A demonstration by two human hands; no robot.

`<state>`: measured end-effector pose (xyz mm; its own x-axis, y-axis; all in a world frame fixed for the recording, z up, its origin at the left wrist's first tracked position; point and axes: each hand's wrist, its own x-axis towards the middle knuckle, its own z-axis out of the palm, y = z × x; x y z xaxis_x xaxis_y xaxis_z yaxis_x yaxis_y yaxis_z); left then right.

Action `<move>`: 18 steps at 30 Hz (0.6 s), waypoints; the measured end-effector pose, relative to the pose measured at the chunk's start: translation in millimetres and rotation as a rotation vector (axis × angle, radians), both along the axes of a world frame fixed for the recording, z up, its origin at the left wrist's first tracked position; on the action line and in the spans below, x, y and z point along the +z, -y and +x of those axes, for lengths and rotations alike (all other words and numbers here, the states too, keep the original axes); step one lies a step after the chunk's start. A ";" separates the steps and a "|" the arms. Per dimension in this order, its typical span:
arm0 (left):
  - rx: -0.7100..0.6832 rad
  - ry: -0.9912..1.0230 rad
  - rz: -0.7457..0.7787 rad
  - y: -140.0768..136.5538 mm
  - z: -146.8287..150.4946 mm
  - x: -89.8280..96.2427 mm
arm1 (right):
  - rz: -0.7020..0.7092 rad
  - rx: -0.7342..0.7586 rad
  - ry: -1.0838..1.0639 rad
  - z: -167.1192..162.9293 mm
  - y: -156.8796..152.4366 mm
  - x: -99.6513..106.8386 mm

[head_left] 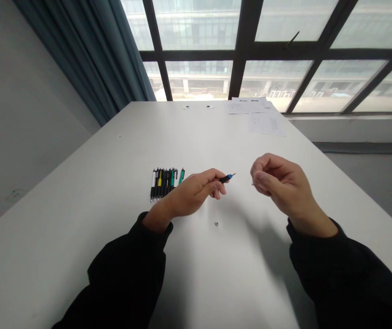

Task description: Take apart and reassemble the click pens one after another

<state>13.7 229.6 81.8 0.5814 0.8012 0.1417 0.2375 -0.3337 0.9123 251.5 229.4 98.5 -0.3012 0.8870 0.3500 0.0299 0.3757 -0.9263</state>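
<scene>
My left hand (201, 189) is closed around a pen (225, 178) with a dark grip and a blue ring. Its thin refill tip sticks out bare, pointing right and slightly up. Over the table to the right, my right hand (278, 185) is held in a pinch, apart from the pen. A tiny pale bit shows under its fingertips, too small to name. Beside my left wrist lies a row of several pens (160, 183), black with white, yellow and green parts, partly hidden by the hand.
Both hands are above a long white table (189, 146). A small greyish spot or piece (216, 224) is on the tabletop in front of me. Paper sheets (251, 106) lie at the far right end, near the windows. A blue curtain (89, 50) hangs at the left.
</scene>
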 end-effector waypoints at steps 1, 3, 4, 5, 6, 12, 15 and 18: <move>-0.007 -0.009 0.004 0.2 0.2 0.6 | 0.024 -0.026 0.000 -3.2 1.1 -0.5; -0.024 -0.027 0.014 0.5 0.5 1.8 | 0.058 -0.053 0.014 -9.0 3.0 -1.2; -0.030 -0.034 0.018 0.6 0.5 2.2 | 0.068 -0.064 0.022 -11.1 3.5 -1.3; -0.035 -0.039 0.019 0.6 0.6 2.4 | 0.074 -0.075 0.029 -12.5 3.8 -1.5; -0.036 -0.042 0.019 0.6 0.5 2.5 | 0.076 -0.084 0.037 -13.3 4.0 -1.6; -0.046 -0.041 0.032 0.2 0.0 0.4 | 0.083 -0.121 0.054 -15.0 3.3 -6.1; -0.045 -0.044 0.045 0.2 -0.6 -0.8 | 0.090 -0.121 0.098 -17.2 3.3 -9.0; -0.042 -0.049 0.050 0.3 -1.1 -1.5 | 0.096 -0.120 0.139 -19.1 4.1 -10.4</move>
<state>12.6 229.3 80.2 0.6215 0.7686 0.1519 0.2662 -0.3896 0.8817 232.5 225.3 88.1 -0.2469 0.8841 0.3968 0.2044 0.4478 -0.8705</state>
